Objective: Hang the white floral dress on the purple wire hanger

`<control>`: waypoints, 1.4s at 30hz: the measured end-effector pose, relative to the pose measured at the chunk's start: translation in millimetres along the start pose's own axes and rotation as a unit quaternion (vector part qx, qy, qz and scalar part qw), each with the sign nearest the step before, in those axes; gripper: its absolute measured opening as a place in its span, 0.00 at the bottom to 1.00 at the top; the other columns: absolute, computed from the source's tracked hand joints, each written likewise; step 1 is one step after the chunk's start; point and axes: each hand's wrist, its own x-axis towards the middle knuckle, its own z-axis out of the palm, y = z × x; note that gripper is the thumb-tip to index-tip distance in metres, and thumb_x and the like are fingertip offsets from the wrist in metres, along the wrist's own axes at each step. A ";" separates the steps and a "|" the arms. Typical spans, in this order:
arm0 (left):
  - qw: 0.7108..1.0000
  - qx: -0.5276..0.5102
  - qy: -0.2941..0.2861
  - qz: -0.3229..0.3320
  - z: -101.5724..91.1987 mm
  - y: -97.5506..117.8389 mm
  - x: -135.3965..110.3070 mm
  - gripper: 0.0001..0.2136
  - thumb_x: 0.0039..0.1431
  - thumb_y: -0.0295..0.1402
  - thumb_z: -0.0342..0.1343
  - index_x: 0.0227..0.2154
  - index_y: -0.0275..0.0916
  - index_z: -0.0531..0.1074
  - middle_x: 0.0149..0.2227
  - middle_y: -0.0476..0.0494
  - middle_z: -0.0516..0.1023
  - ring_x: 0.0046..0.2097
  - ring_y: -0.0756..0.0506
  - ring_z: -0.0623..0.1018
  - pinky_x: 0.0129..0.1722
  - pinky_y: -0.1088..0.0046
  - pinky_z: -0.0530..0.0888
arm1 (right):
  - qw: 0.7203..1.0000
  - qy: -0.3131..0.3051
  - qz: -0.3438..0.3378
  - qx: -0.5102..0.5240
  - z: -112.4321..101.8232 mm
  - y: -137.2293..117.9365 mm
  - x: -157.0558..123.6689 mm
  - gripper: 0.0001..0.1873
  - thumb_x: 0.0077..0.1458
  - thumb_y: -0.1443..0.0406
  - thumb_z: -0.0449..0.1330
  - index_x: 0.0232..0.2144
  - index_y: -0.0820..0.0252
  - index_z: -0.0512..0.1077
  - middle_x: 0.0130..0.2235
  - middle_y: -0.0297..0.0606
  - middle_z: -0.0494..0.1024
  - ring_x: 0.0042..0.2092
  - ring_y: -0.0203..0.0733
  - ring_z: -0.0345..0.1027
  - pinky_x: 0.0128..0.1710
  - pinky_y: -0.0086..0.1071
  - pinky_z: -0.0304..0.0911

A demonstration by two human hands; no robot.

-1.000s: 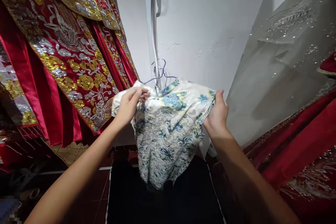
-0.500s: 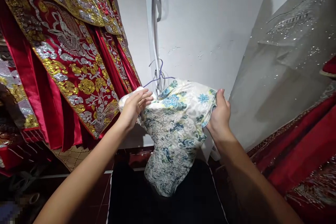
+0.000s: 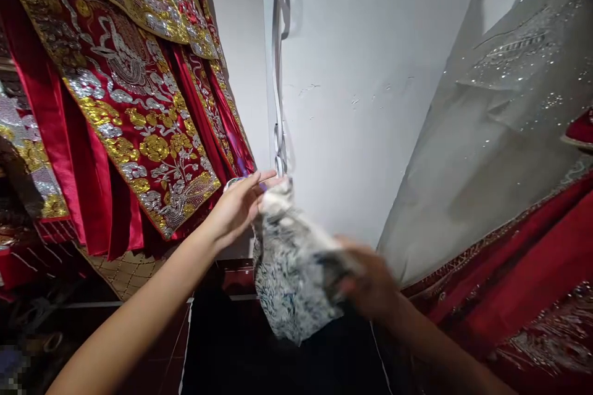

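A white garment (image 3: 290, 271) with a blue and yellow floral print hangs in front of me, blurred by motion. My left hand (image 3: 238, 207) pinches its top at the shoulder, where a purple hanger tip shows between the fingers. My right hand (image 3: 365, 284) is lower, at the garment's right side and smeared by motion; its fingers seem to grip the cloth, but I cannot make them out.
Red robes with gold and silver embroidery (image 3: 125, 99) hang close on the left. A grey sequined gown (image 3: 486, 136) and red cloth (image 3: 532, 271) hang on the right. A white wall (image 3: 352, 74) with a hanging grey strap (image 3: 278, 74) is straight ahead. The floor below is dark.
The garment has come down and bunched together, and its hanger hook is out of sight. My right hand dropped from the right shoulder to the lower side. My left hand stayed at the top.
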 end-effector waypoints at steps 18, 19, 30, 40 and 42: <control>0.819 0.550 0.035 0.163 -49.8 26.7 -39.8 0.12 0.64 0.40 0.55 0.42 0.37 0.74 0.32 0.46 0.78 0.32 0.48 0.75 0.35 0.71 0.72 | 0.984 -0.050 0.150 0.083 -20.6 54.1 66.3 0.18 0.60 0.53 0.57 0.34 0.59 0.80 0.36 0.38 0.82 0.40 0.47 0.75 0.41 0.35 0.68; 0.774 0.575 0.087 0.252 -51.8 28.6 -37.8 0.11 0.63 0.38 0.56 0.45 0.38 0.74 0.37 0.45 0.79 0.38 0.46 0.77 0.40 0.68 0.73 | 0.988 0.006 0.143 0.063 -26.0 56.4 76.3 0.16 0.59 0.54 0.59 0.34 0.59 0.80 0.37 0.39 0.83 0.40 0.48 0.76 0.41 0.36 0.68; 0.746 0.637 -0.006 0.193 -52.5 -68.1 -19.5 0.25 0.67 0.34 0.47 0.66 0.47 0.52 0.33 0.50 0.76 0.28 0.49 0.73 0.29 0.75 0.66 | 0.971 0.205 0.120 -0.034 -80.9 93.8 158.9 0.16 0.52 0.54 0.64 0.31 0.62 0.80 0.30 0.39 0.81 0.33 0.45 0.74 0.31 0.33 0.65; 0.743 0.653 -0.097 0.113 -35.3 -133.1 -3.0 0.10 0.68 0.38 0.44 0.46 0.43 0.67 0.28 0.49 0.73 0.28 0.45 0.73 0.28 0.73 0.62 | 0.967 0.202 0.153 -0.017 -82.0 98.6 87.2 0.14 0.53 0.55 0.64 0.31 0.59 0.81 0.32 0.39 0.83 0.37 0.48 0.77 0.36 0.35 0.69; 0.742 0.654 -0.097 0.115 -31.9 -137.6 -6.8 0.07 0.67 0.37 0.45 0.38 0.42 0.66 0.26 0.49 0.71 0.28 0.45 0.71 0.28 0.73 0.61 | 0.969 0.200 0.132 -0.058 -76.5 85.1 84.8 0.14 0.55 0.56 0.61 0.33 0.59 0.81 0.35 0.40 0.83 0.39 0.49 0.77 0.38 0.36 0.69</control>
